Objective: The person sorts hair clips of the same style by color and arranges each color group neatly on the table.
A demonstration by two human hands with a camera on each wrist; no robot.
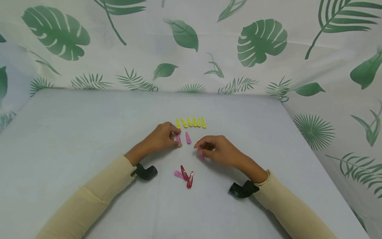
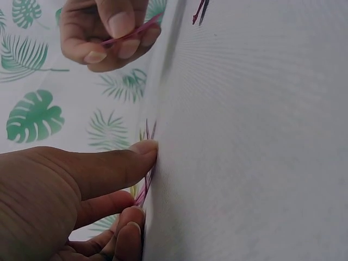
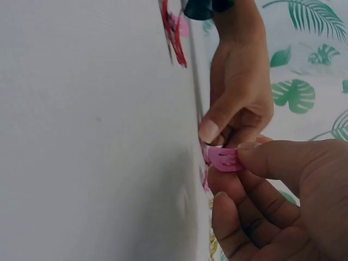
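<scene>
My left hand (image 1: 163,136) rests at the table, thumb and finger at the two ends of a pink snap hair clip (image 1: 178,138), pinching it just below the row of yellow clips. To its right another pink hair clip (image 1: 188,137) lies alone. Between thumb and fingertips of my right hand (image 1: 223,151) a further pink hair clip (image 3: 225,159) is held above the table; the right wrist view shows its slotted, rounded end. Nearer me, two red hair clips (image 1: 190,181) lie in a small heap, one partly over a pink clip (image 1: 178,174).
Several yellow hair clips (image 1: 189,121) form a side-by-side row beyond my hands. They lie on a white-covered table (image 1: 89,132). Behind it hangs a white cloth (image 1: 134,49) printed with green leaves. A dark wrist camera (image 1: 146,172) sits at my left cuff, another (image 1: 243,190) at my right.
</scene>
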